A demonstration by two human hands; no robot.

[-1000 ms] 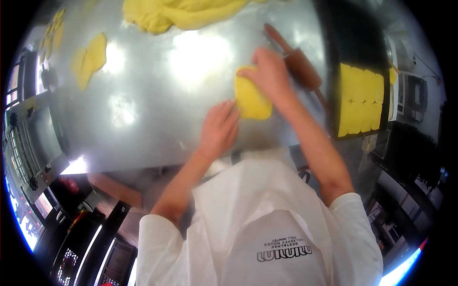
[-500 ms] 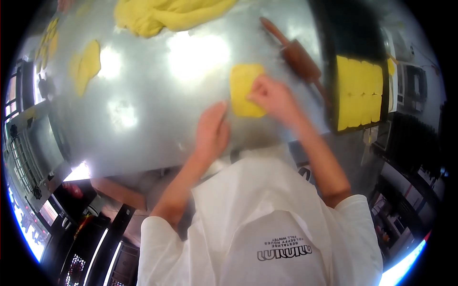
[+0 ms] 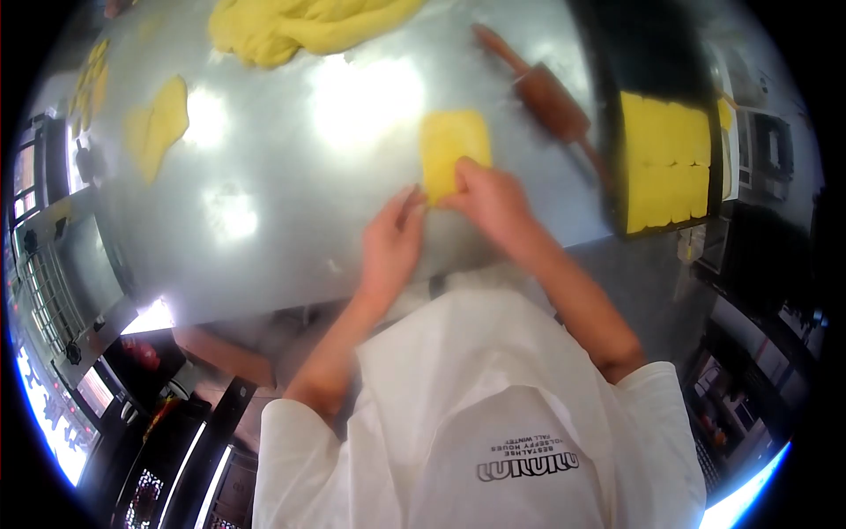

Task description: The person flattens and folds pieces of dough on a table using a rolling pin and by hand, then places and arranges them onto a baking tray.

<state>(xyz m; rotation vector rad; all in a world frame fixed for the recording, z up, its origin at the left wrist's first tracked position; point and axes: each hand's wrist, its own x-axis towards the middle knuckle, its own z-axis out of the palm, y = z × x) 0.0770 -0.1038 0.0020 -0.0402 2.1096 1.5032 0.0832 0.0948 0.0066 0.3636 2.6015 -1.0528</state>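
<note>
A flat, roughly rectangular yellow dough sheet (image 3: 454,141) lies on the metal worktop in front of me. My right hand (image 3: 495,207) covers its near right part, with thumb and fingers closed on the near edge. My left hand (image 3: 392,242) is at the near left corner, its curled fingertips meeting the dough there. Both hands partly hide that near edge. Right of the sheet, a wooden rolling pin (image 3: 552,101) rests at a slant, touched by neither hand.
At the far side sits a big mass of yellow dough (image 3: 308,26). A loose dough piece (image 3: 160,128) lies to the left, with several small pieces (image 3: 91,84) beyond it. On the right, a dark tray (image 3: 604,18) holds yellow dough sheets (image 3: 665,167) in rows.
My right hand has come down from the sheet's right side to its near edge. My left fingertips have reached the near left corner. The dough sheet has shifted slightly left and away.
</note>
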